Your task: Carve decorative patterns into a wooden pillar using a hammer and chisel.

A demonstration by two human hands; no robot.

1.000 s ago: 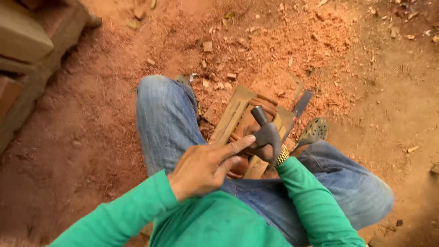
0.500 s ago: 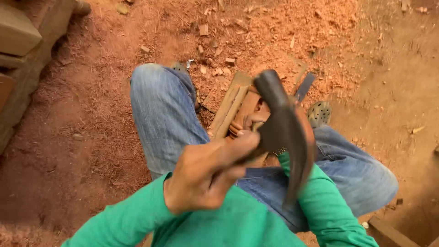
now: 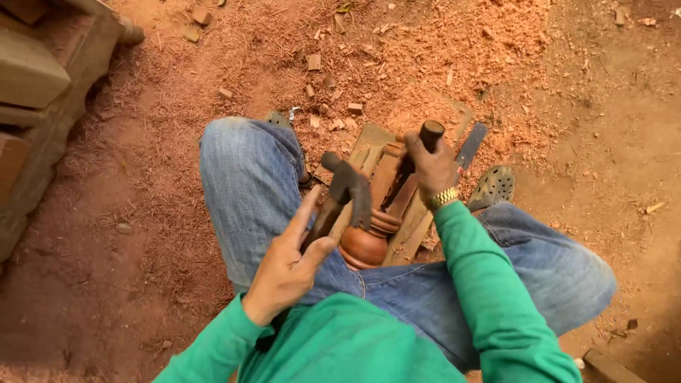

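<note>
My left hand (image 3: 287, 266) grips the handle of a dark metal hammer (image 3: 346, 186), whose head hangs just left of the work. My right hand (image 3: 431, 169), with a gold watch at the wrist, is closed around a chisel with a dark wooden handle (image 3: 430, 132) that stands over the wood. Between my knees lies a reddish turned wooden piece (image 3: 363, 245) with rings cut into it. It rests on pale wooden boards (image 3: 370, 139). The chisel's tip is hidden behind the hand and the hammer.
Red earth with sawdust and wood chips (image 3: 425, 50) lies ahead. Stacked wooden blocks (image 3: 32, 78) stand at the far left. A flat dark blade (image 3: 472, 145) lies beside the boards, near a sandalled foot (image 3: 493, 186). A wood offcut (image 3: 603, 365) sits bottom right.
The hammer, raised close to the camera half a second ago, has come down and left. My right hand on the chisel has come back into view.
</note>
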